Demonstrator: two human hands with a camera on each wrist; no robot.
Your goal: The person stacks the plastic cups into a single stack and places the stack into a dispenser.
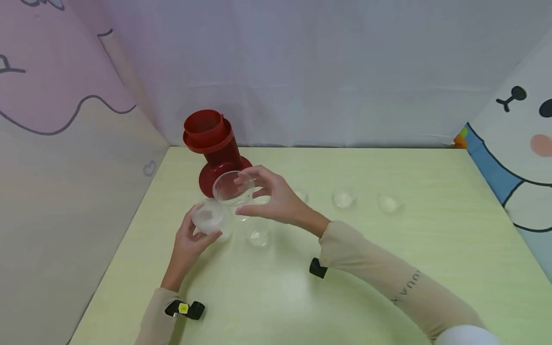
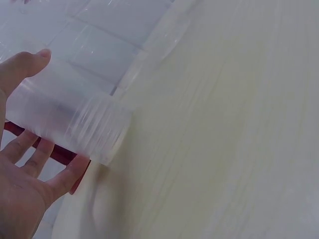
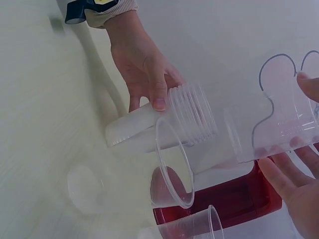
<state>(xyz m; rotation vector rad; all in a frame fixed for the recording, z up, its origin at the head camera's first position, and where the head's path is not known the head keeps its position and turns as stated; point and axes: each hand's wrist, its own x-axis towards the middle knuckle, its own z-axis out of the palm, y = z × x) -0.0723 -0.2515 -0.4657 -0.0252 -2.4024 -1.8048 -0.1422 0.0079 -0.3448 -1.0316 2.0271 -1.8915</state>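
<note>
In the head view my left hand (image 1: 189,245) grips a nested stack of clear plastic cups (image 1: 210,216) tilted on its side. The left wrist view shows the stack (image 2: 70,112) between thumb and fingers, its ridged rims close together. My right hand (image 1: 282,199) holds a single clear plastic cup (image 1: 233,189) between thumb and fingers, just above and right of the stack. In the right wrist view this cup (image 3: 244,132) is tipped sideways, its far end near the stacked rims (image 3: 194,114).
A red plastic stand (image 1: 222,155) with a tubular body and round base stands behind the hands. One clear cup (image 1: 258,235) stands just below the right hand. Other clear cups, including one (image 1: 343,199) and another (image 1: 389,203), form a row to the right. A wall (image 1: 323,76) borders the table's back.
</note>
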